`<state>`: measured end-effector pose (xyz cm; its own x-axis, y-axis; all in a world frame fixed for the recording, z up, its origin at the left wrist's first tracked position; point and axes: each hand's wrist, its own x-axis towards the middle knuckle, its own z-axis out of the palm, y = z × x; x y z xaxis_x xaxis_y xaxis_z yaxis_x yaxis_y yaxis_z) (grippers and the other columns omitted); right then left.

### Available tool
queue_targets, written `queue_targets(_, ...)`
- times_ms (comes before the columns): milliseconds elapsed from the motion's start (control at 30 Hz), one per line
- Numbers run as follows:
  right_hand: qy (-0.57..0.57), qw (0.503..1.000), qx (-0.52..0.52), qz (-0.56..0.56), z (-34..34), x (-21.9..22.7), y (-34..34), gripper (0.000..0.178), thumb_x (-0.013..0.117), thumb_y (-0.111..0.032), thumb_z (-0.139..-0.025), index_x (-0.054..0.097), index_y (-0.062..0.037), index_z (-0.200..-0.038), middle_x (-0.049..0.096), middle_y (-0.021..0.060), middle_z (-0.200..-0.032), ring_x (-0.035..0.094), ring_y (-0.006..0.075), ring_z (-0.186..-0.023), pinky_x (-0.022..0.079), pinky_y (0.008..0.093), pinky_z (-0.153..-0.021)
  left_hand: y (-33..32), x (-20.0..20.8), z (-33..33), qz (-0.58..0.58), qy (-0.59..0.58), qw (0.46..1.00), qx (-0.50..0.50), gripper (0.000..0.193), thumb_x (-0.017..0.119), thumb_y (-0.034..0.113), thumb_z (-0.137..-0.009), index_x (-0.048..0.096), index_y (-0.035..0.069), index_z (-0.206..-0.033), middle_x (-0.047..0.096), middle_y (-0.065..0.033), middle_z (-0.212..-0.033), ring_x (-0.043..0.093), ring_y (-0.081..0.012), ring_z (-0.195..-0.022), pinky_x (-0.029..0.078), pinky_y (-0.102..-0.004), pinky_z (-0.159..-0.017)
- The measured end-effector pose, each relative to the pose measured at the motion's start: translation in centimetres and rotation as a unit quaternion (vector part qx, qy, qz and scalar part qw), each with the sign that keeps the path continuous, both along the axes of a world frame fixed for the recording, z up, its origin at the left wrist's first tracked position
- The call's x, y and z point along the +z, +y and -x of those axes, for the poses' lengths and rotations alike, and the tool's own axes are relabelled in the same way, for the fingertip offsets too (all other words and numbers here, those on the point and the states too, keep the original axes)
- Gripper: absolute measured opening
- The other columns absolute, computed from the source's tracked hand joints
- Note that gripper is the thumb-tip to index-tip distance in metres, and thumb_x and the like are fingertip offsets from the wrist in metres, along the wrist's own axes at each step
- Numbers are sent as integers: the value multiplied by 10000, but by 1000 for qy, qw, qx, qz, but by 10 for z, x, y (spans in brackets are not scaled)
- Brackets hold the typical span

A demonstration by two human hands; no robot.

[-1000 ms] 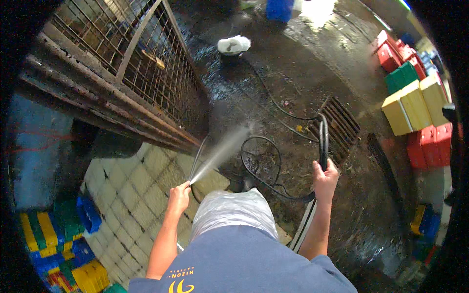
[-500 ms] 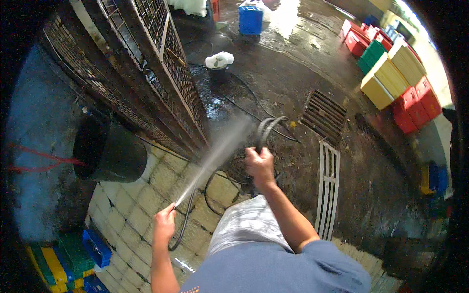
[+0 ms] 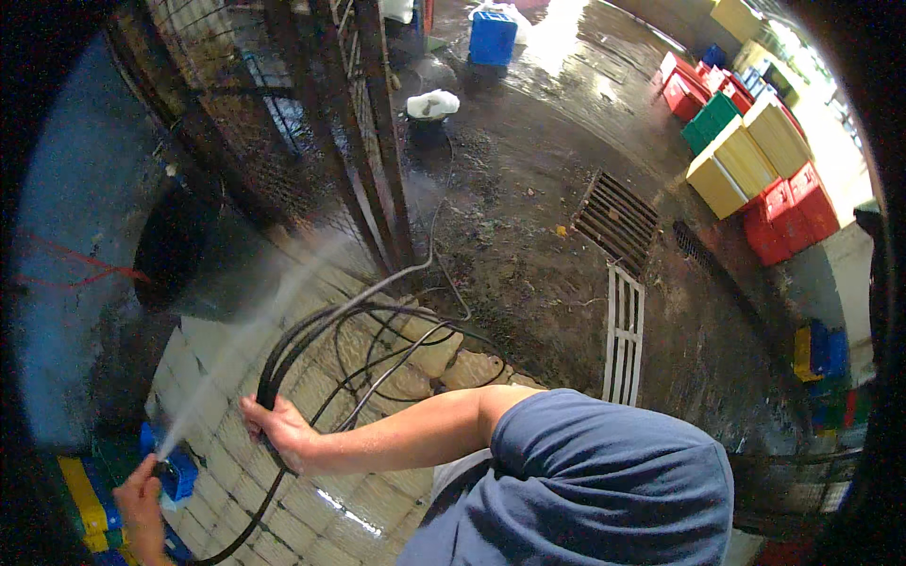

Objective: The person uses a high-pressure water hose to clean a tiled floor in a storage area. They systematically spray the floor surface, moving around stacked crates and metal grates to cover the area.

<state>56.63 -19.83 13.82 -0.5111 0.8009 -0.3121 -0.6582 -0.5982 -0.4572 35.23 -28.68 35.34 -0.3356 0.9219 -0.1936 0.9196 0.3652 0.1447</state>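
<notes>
My left hand [image 3: 142, 505], low at the left, is closed round the spraying end of a black hose. A white jet of water [image 3: 212, 377] fans up and right from it toward the metal mesh gate [image 3: 363, 141]. My right hand [image 3: 281, 429] grips several gathered loops of the black hose [image 3: 271, 373] above the pale wet tiles [image 3: 222, 439]. More thin loops hang or lie to the right of the bundle; where they touch the floor is hard to tell. Past the tiles the hose runs along the dark floor beside the gate.
A large dark bin [image 3: 179, 250] stands left of the gate. Blue, green and yellow crates [image 3: 85, 495] are at the lower left. A rusty drain grate [image 3: 615, 222] and a pale slatted grate [image 3: 623, 330] lie right. Stacked red and yellow boxes [image 3: 746, 160] line the far right.
Both hands have moved left and down, the right one crossing my body with the hose loops. The spray has shifted left. The gate appears at a different angle as the view has turned.
</notes>
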Motion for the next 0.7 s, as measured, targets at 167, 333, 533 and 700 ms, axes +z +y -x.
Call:
queue_targets(167, -329, 896, 296, 16, 14, -85, -25, 445, 618, -472, -900, 575, -34, -966, 578, 45, -936, 551, 183, -825, 451, 367, -689, 18, 42, -21, -40, -16, 995, -86, 335, 614, 72, -863, 665, 88, -1193, 624, -93, -1184, 532, -240, -983, 407, -329, -923)
queue_targets(333, -340, 848, 395, 95, -106, -246, 13, 306, 610, -279, -882, 612, -44, -1078, 656, 149, -1015, 644, 296, -900, 525, 431, -770, 24, -15, -79, 12, -61, 982, -179, 334, 663, 46, -778, 698, 43, -1111, 708, -158, -1009, 663, -286, -930, 480, -341, -848)
queue_targets(533, -209, 972, -96, -55, -182, -390, 84, 196, 525, -141, -941, 647, -13, -1026, 667, 105, -880, 653, 233, -791, 530, 376, -664, -20, -85, -141, 37, -206, 953, -218, 347, 678, 57, -774, 685, 27, -1120, 697, -181, -1029, 680, -307, -767, 525, -337, -714)
queue_targets(700, -715, 684, 101, -103, -243, -358, 70, 357, 551, -307, -861, 676, -84, -1110, 669, 170, -1115, 631, 331, -1038, 491, 419, -909, -35, -148, -164, -8, -152, 975, -160, 296, 669, 69, -791, 702, 59, -1085, 684, -194, -942, 669, -341, -784, 518, -386, -698)
